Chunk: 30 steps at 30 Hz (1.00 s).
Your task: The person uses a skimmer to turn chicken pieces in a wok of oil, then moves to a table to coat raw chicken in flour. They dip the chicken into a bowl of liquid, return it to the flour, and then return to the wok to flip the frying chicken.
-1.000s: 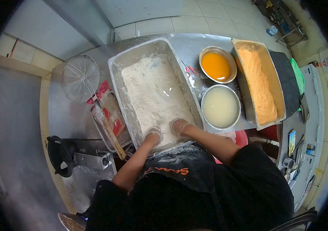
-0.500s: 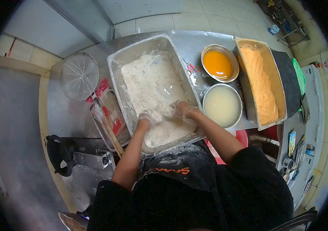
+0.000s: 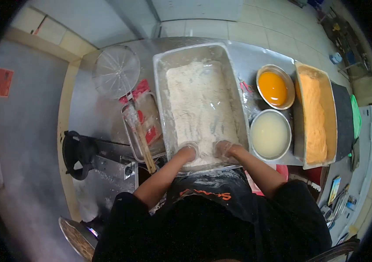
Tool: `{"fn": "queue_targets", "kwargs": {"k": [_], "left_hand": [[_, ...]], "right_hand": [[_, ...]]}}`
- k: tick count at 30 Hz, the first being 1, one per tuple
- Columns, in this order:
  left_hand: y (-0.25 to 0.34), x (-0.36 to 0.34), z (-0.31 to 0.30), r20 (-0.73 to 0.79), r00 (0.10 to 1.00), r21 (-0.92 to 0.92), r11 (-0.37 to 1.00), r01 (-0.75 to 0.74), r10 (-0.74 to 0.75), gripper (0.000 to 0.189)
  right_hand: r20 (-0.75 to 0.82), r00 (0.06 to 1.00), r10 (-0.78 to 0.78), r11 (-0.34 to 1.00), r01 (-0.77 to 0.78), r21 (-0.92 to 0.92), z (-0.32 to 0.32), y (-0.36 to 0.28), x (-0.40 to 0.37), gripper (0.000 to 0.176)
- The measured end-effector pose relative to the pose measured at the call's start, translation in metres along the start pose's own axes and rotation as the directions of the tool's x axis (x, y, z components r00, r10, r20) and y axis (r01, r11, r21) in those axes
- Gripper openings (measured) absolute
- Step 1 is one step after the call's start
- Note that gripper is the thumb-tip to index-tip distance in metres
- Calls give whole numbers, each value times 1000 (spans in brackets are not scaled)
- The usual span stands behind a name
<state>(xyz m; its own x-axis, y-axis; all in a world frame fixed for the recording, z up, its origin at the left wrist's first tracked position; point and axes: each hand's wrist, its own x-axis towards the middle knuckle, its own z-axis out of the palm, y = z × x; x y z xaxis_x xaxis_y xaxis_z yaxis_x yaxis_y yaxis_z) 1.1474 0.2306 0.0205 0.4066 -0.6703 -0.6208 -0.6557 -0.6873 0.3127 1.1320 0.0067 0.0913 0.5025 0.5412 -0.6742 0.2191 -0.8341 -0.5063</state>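
A deep metal tray (image 3: pixel 164 109) in front of me holds pale flour (image 3: pixel 201 100), spread along its length with furrows running toward me. My left hand (image 3: pixel 189 151) and my right hand (image 3: pixel 224 149), both in clear plastic gloves, are in the flour at the tray's near end. A small heap of flour lies between them. The fingers of both hands are sunk in the flour or blurred, so I cannot see whether they are curled.
Right of the tray stand a metal bowl (image 3: pixel 290 83) of orange liquid and a bowl (image 3: pixel 289 136) of cloudy liquid. Beyond is a tray (image 3: pixel 298 139) of orange flour-like stuff. Red-handled scissors (image 3: pixel 246 86) lie nearby. To the left are a wire skimmer (image 3: pixel 116 72) and a small tray (image 3: pixel 130 133).
Both hands have come toward me to the tray's near end, and the flour has been drawn into furrows. My view has shifted, so the table appears further right.
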Motion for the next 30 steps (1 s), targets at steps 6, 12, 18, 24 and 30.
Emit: {"fn": "queue_targets", "kwargs": {"k": [6,12,18,24,30], "left_hand": [[27,-3,-19,-116,962,-274,939,207,-246,44],[25,-15,-38,-83,958,-397,890,221,-275,36],[17,1,-38,-21,951,-431,861,270,-309,38],[16,-22,-65,-205,975,-129,990,59,-84,44],[17,-17,-20,-163,984,-152,987,46,-71,62]], "right_hand": [[-265,964,0,986,-45,-163,25,-6,-9,29],[-211,970,125,992,-120,36,26,31,20,27],[-408,913,4,999,-18,-32,48,50,42,24],[-434,894,112,991,-131,-15,9,22,0,29],[-258,961,-97,994,109,29,12,-7,-15,29]]}}
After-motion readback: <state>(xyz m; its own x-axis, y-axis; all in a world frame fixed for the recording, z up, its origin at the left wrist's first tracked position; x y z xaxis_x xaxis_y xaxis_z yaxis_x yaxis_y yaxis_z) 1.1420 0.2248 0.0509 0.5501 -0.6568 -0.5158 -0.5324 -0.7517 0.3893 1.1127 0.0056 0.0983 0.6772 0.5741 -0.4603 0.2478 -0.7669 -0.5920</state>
